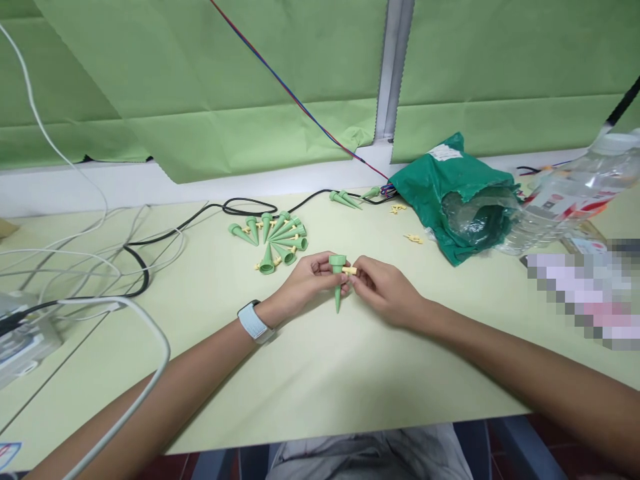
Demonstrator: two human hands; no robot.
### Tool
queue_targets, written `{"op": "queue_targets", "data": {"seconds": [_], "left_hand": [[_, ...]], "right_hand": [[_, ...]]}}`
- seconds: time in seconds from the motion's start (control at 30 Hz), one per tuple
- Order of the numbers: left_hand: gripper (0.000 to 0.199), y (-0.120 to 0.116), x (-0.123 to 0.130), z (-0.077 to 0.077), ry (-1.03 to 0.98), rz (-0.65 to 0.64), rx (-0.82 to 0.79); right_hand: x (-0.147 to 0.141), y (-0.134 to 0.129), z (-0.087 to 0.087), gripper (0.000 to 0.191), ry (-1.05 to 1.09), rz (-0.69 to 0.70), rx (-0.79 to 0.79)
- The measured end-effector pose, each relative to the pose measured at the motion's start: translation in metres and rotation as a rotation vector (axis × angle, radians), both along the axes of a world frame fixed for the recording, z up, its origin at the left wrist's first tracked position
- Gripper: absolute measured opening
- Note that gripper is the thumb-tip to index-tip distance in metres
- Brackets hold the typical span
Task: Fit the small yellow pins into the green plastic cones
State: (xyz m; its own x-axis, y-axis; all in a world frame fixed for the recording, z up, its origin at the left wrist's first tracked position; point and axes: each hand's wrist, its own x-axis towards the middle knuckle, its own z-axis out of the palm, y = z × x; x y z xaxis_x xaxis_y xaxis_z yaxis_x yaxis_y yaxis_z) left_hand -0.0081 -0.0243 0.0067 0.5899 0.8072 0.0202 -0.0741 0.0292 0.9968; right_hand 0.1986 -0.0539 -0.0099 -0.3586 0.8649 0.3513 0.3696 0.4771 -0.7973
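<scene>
Between my hands, a green plastic spike (337, 265) with a wide cap end stands upright, its tip pointing down. My left hand (315, 279) is closed around its upper part. A small yellow plastic valve (350, 271) sticks out from the spike's right side, and my right hand (384, 288) pinches its outer end. Left of and beyond my hands lies a cluster of green spikes (275, 239), several of them with yellow valves attached. Further back are a few more green spikes (345, 199) and loose yellow valves (413, 238).
A torn green plastic bag (425, 190) lies at the back right, beside a tilted clear bottle (565, 187). Black cable (200, 212) and white cords (120, 273) tangle on the left, near a white power strip (30, 340). A pixelated object (590, 293) lies far right.
</scene>
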Motion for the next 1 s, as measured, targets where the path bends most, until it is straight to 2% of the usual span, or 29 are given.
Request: {"op": "queue_targets", "data": {"seconds": [0.07, 0.1, 0.13, 0.17, 0.27, 0.3, 0.33, 0.37, 0.4, 0.5, 0.57, 0.6, 0.67, 0.73, 0.77, 0.83, 0.93, 1.0], "left_hand": [[0.026, 0.0, -0.001, 0.002, 0.014, -0.02, 0.01], [0.027, -0.001, -0.002, 0.003, 0.026, -0.022, 0.014], [0.028, -0.001, -0.002, 0.003, 0.036, -0.016, 0.017], [0.029, -0.002, -0.001, 0.004, 0.044, -0.004, 0.02], [0.032, -0.002, 0.0, 0.005, 0.057, 0.048, 0.034], [0.033, -0.002, 0.001, 0.004, 0.056, 0.063, 0.036], [0.033, -0.001, 0.001, 0.003, 0.051, 0.074, 0.035], [0.033, -0.001, 0.001, 0.003, 0.045, 0.079, 0.031], [0.031, 0.0, 0.001, 0.002, 0.04, 0.076, 0.025], [0.025, 0.0, 0.0, 0.002, 0.035, 0.046, 0.01], [0.024, -0.001, -0.001, 0.003, 0.034, 0.028, 0.005], [0.024, -0.002, -0.001, 0.003, 0.036, 0.02, 0.004], [0.025, -0.002, -0.002, 0.005, 0.046, 0.004, 0.007], [0.026, -0.002, -0.002, 0.005, 0.058, -0.006, 0.02], [0.027, -0.001, -0.002, 0.005, 0.064, -0.002, 0.028], [0.027, 0.0, -0.001, 0.004, 0.071, 0.018, 0.042], [0.031, 0.001, -0.001, 0.002, 0.075, 0.05, 0.054], [0.033, 0.003, 0.0, 0.001, 0.078, 0.062, 0.064]], "right_hand": [[0.005, 0.0, 0.003, 0.019, -0.152, -0.001, 0.199], [0.006, 0.0, 0.004, 0.021, -0.167, 0.008, 0.209], [0.005, 0.0, 0.004, 0.024, -0.137, 0.022, 0.154], [0.004, 0.001, 0.005, 0.028, -0.068, 0.041, 0.04], [-0.004, 0.001, 0.006, 0.036, 0.215, 0.134, -0.446], [-0.006, 0.001, 0.006, 0.037, 0.274, 0.167, -0.57], [-0.007, 0.001, 0.006, 0.037, 0.294, 0.186, -0.628], [-0.006, 0.001, 0.006, 0.038, 0.269, 0.182, -0.603], [-0.005, 0.001, 0.006, 0.037, 0.203, 0.153, -0.5], [0.005, 0.002, 0.004, 0.028, -0.118, 0.035, 0.043], [0.012, 0.004, 0.003, 0.022, -0.298, 0.018, 0.315], [0.014, 0.005, 0.002, 0.022, -0.351, 0.027, 0.384], [0.016, 0.005, 0.002, 0.022, -0.378, 0.054, 0.416], [0.015, 0.005, 0.002, 0.024, -0.3, 0.087, 0.332], [0.013, 0.004, 0.003, 0.026, -0.228, 0.099, 0.24], [0.009, 0.003, 0.004, 0.031, -0.026, 0.12, -0.051], [0.001, 0.004, 0.005, 0.036, 0.328, 0.183, -0.582], [-0.002, 0.006, 0.006, 0.035, 0.479, 0.228, -0.806]]}}
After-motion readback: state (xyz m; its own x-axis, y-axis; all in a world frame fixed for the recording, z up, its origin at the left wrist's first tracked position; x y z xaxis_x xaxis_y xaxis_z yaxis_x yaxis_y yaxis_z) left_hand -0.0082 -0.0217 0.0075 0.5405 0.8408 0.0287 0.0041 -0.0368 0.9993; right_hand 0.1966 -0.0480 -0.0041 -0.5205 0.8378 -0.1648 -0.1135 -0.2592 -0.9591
